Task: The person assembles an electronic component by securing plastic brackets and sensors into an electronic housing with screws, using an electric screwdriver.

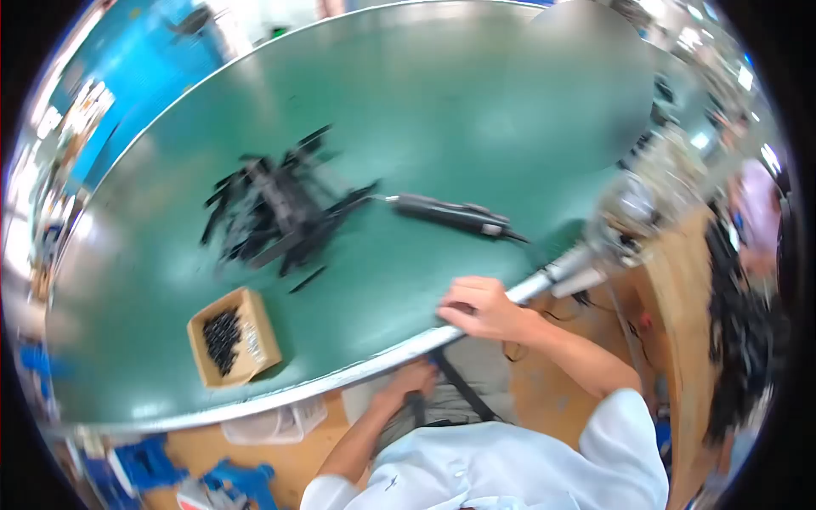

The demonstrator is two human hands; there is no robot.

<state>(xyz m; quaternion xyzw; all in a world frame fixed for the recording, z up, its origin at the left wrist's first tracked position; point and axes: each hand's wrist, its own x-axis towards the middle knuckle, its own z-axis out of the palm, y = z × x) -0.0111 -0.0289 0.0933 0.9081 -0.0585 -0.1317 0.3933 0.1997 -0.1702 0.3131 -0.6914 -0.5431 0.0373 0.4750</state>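
Black power driver (450, 215) just above frame centre: likely rigid, moderately heavy; take it mid-barrel. Right hand (480, 308): grip curled at table (408, 93) edge, contents unclear. Left hand (414, 380) lower centre, grip: can't tell.

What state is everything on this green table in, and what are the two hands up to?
Electric screwdriver: lying down, tip toward the strips; running or not, unclear.
Black strips: loose, in a messy pile.
Cardboard box: open, holding small black parts and paler ones.
Right hand: fingers curled at the table's near edge; contents unclear.
Left hand: lowered below the edge, grip unclear.
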